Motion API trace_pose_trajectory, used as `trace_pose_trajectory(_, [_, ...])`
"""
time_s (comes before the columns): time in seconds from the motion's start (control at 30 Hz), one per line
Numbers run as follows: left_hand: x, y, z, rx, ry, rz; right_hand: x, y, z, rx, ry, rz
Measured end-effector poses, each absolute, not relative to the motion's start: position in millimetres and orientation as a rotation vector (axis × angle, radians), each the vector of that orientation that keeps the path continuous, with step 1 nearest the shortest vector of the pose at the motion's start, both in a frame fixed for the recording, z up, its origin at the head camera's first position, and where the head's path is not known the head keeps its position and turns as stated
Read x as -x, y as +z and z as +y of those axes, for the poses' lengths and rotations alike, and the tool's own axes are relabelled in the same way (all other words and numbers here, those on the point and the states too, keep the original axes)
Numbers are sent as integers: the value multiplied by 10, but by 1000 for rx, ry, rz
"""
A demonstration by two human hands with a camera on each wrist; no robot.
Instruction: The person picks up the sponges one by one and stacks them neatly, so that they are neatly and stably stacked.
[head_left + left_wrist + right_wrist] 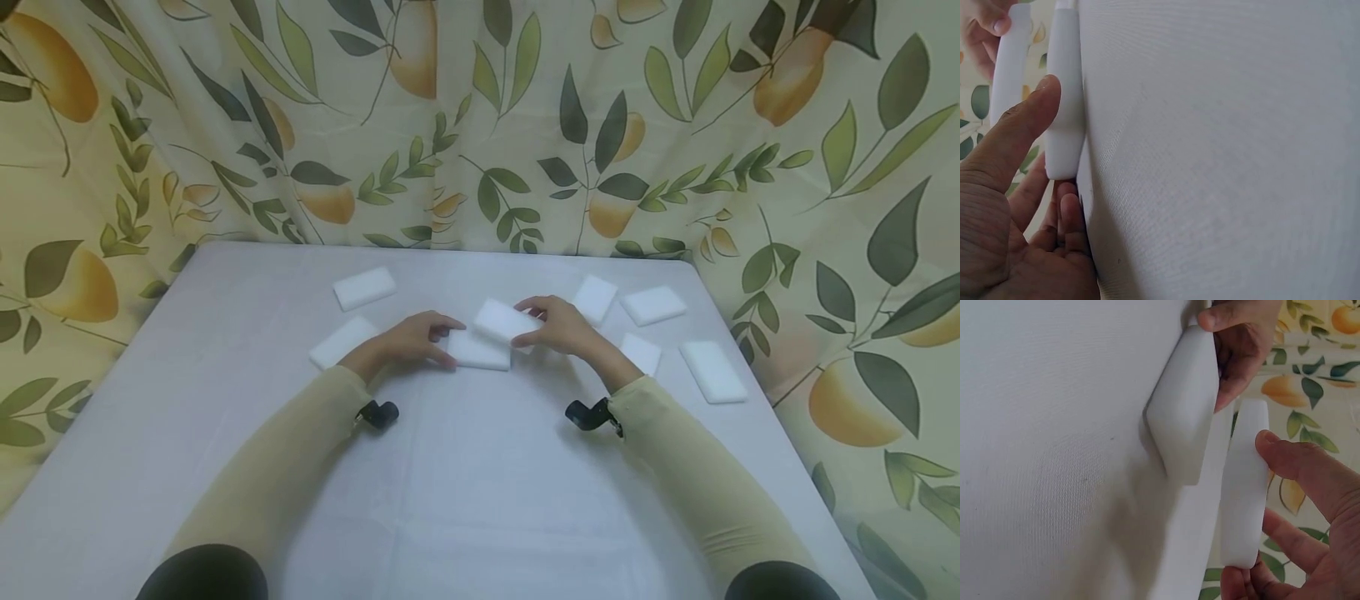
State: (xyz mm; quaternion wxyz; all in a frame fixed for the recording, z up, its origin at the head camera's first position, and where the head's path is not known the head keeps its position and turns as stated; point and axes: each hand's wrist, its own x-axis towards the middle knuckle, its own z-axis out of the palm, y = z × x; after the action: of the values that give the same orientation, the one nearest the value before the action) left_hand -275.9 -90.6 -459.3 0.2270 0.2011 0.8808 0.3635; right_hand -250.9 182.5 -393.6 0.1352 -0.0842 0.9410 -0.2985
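At the middle of the table, a white sponge block [480, 353] lies flat, and my left hand [411, 340] grips its left end with thumb and fingers. The left wrist view shows the thumb on the near edge of this block [1065, 134], fingers round the far side. Raised just above and behind it, a second white sponge block [499, 320] is pinched by my right hand [557, 325] at its right end. The right wrist view has this raised block [1244, 487] tilted, held between thumb and fingertips, apart from the lower one [1182, 412].
Similar white blocks lie around: one at the back left [364, 288], one beside the left wrist [341, 342], and several on the right, including one near the right edge [712, 372]. A patterned curtain [510, 167] hangs behind the white-covered table [487, 500].
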Motion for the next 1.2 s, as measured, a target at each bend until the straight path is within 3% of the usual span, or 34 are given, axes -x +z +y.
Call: trace_pose_trajectory(1.2, [2763, -4606, -917, -562, 1027, 2438, 2514, -4024, 1686, 457, -864, 2637])
